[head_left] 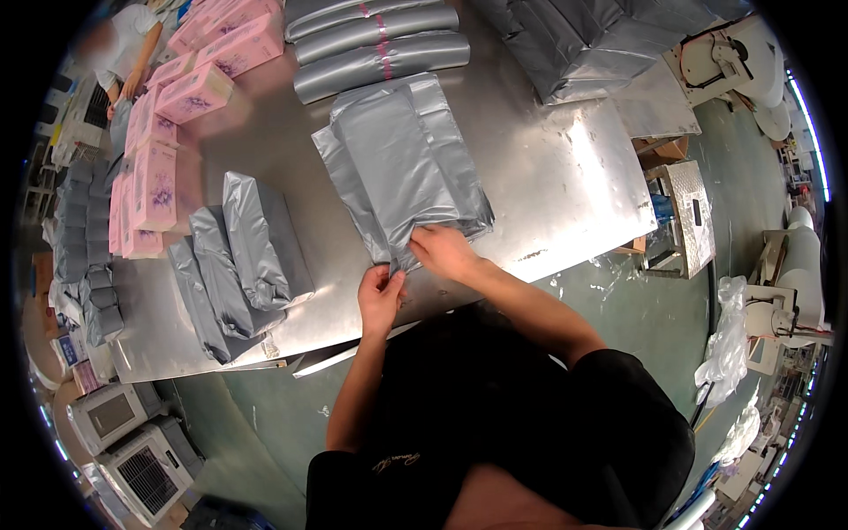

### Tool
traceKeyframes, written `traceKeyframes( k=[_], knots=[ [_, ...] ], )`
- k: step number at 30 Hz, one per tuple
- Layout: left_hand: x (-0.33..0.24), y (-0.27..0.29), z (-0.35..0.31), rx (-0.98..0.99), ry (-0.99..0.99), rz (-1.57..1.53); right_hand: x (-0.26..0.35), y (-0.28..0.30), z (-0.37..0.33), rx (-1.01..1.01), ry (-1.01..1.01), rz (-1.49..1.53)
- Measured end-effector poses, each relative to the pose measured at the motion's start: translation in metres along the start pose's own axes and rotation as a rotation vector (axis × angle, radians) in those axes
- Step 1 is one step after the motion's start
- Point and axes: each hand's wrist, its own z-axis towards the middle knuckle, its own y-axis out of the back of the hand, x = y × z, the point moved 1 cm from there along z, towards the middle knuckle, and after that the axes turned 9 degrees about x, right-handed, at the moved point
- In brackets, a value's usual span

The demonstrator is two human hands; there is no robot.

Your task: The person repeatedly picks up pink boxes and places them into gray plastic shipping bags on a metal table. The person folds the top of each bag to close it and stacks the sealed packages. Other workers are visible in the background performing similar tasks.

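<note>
Several flat silver-grey plastic mailing bags [389, 146] lie in a loose pile on the metal table [548, 185] in front of me. My left hand [380, 296] pinches the near left corner of a bag between thumb and fingers. At the bag's near edge, a little farther right, my right hand [444, 252] has its fingers closed on the plastic. Part of the grip is hidden by the folds. To the left, filled silver-grey parcels [256, 238] stand side by side on the table.
Pink boxes [156, 187] with purple flowers line the table's left part. Rolled silver-grey bag bundles [382, 66] lie beyond the pile, a large grey bag heap [592, 53] at the far right. A person [132, 44] works at the far left. A metal stool [691, 221] stands right.
</note>
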Motion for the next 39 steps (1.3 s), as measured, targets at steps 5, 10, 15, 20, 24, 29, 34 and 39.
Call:
traceKeyframes(
  k=[5,10,15,20,24,29,34,39],
  knots=[
    [0.009,0.015,-0.011,0.074,0.055,-0.091,0.041,-0.005,-0.028,-0.073,0.221,-0.010],
    [0.004,0.020,-0.014,0.116,0.108,-0.077,0.038,-0.029,-0.057,-0.136,0.253,-0.116],
    [-0.013,0.038,-0.023,-0.024,-0.261,0.496,-0.075,0.036,-0.281,0.680,-0.136,-0.337],
    [-0.087,0.019,-0.013,0.088,-1.178,1.548,-0.065,0.186,-0.202,0.642,-0.146,-0.591],
    [-0.086,0.015,0.005,0.266,-1.220,1.732,-0.050,0.162,-0.067,-0.083,0.683,-0.771],
    [-0.082,0.018,0.019,0.282,-1.026,1.334,-0.083,0.129,-0.031,0.009,0.784,-0.488],
    [-0.043,0.032,0.034,-0.027,-0.345,-0.321,-0.077,0.109,-0.012,0.097,-0.236,0.962],
    [-0.044,0.007,0.064,-0.106,-0.193,-0.419,-0.079,0.080,0.014,0.003,-0.445,1.260]
  ],
)
